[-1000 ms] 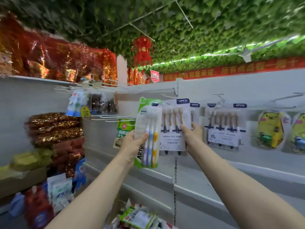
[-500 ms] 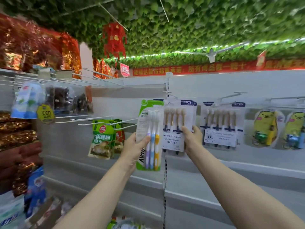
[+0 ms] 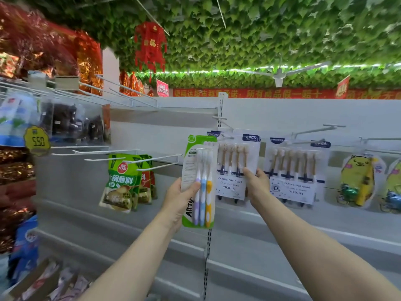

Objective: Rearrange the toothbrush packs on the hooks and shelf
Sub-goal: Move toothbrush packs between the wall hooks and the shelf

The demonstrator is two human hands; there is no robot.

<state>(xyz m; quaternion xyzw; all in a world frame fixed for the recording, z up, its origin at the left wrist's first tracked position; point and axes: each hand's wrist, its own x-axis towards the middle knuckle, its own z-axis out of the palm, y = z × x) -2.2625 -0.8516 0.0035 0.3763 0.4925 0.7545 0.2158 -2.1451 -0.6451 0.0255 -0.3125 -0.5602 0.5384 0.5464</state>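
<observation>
In my left hand (image 3: pixel 179 198) I hold a green pack of three toothbrushes (image 3: pixel 198 181), upright, my thumb across its front and my fingers curled behind it. It is in front of the white back panel (image 3: pixel 173 131) of the shelving, near the panel's upright middle seam, and it covers the left edge of a white six-piece toothbrush pack (image 3: pixel 235 168). My right hand (image 3: pixel 257 185) pinches the right edge of that white pack, thumb on the front and fingers behind. The top of the white pack is at a white hook (image 3: pixel 225 124), but I cannot tell if it really hangs on it. Just beside it, to the right, a second six-piece pack (image 3: pixel 295 172) hangs under another hook. Further right, near the right edge of the panel, yellow character-shaped packs (image 3: pixel 358 181) hang. To the left of the green pack, bare wire hooks (image 3: pixel 156 161) stand out from the panel, and green sauce packets (image 3: pixel 121 183) hang below them. At the far left edge there is a yellow price tag (image 3: pixel 36 141).
</observation>
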